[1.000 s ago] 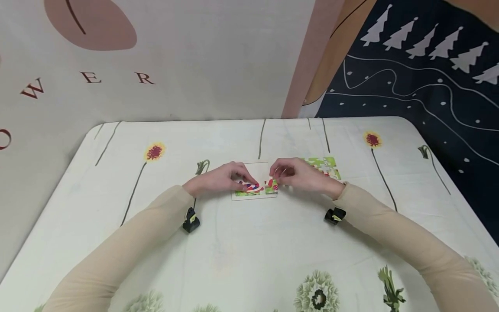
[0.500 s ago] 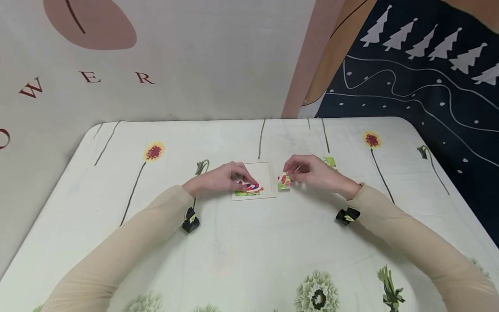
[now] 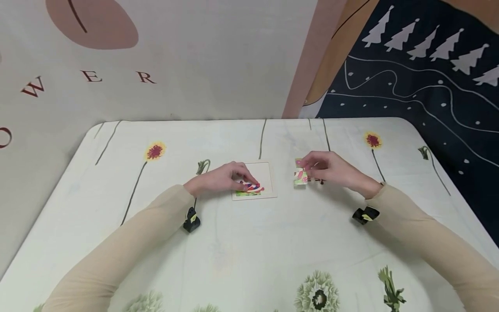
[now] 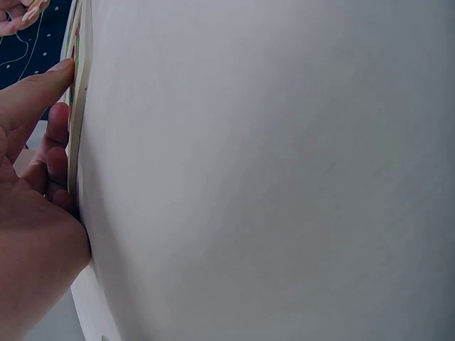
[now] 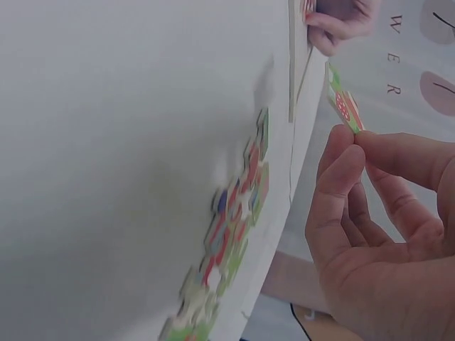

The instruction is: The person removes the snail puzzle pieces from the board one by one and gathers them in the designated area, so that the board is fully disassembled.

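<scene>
My right hand (image 3: 336,170) pinches a small puzzle piece (image 3: 300,177) between thumb and fingertips, raised above the table. In the right wrist view the piece (image 5: 345,105), green with a red dotted patch, stands tilted, apart from the loose puzzle pieces (image 5: 231,220) lying below. My left hand (image 3: 220,178) rests at the puzzle board (image 3: 262,170), its fingertips touching the colourful pieces (image 3: 252,190) along the near side. Seen from the left wrist, the fingers (image 4: 43,92) lie against the thin board (image 4: 76,142). The right hand hides most of the loose pieces in the head view.
A white cloth printed with flowers covers the table (image 3: 241,242). Behind it hangs a pale backdrop (image 3: 218,65) with letters, beside a dark one (image 3: 413,82) with white trees. Each wrist wears a black camera, like the one (image 3: 365,215) on the right.
My right hand has moved right, away from the board, taking the puzzle piece from the board's right edge to above the loose pieces. The left hand has stayed in place.
</scene>
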Available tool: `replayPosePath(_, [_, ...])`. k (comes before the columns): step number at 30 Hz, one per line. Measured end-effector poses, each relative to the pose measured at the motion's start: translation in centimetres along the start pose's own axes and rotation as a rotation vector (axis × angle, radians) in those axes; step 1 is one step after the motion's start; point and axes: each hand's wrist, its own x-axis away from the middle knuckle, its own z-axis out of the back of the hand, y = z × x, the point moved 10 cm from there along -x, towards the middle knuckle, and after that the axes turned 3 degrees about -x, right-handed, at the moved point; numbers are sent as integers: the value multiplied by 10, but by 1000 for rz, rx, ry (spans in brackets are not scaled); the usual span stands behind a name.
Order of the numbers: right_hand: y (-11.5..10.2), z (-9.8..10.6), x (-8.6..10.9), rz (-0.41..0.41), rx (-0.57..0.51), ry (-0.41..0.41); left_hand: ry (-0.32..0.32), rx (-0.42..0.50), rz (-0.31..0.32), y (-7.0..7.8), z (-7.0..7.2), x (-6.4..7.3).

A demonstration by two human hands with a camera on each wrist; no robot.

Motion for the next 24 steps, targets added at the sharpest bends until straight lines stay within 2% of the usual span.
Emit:
replayPosePath(14, [14,28,19,-27,85,52,0,-19,-27,4,1,0])
replayPosePath(20, [21,34,26,-17,96,66,-4,-19,-12,3,0,0])
replayPosePath(24, [28,36,29,-42,99,71,-5,-3,-3,3,0,1])
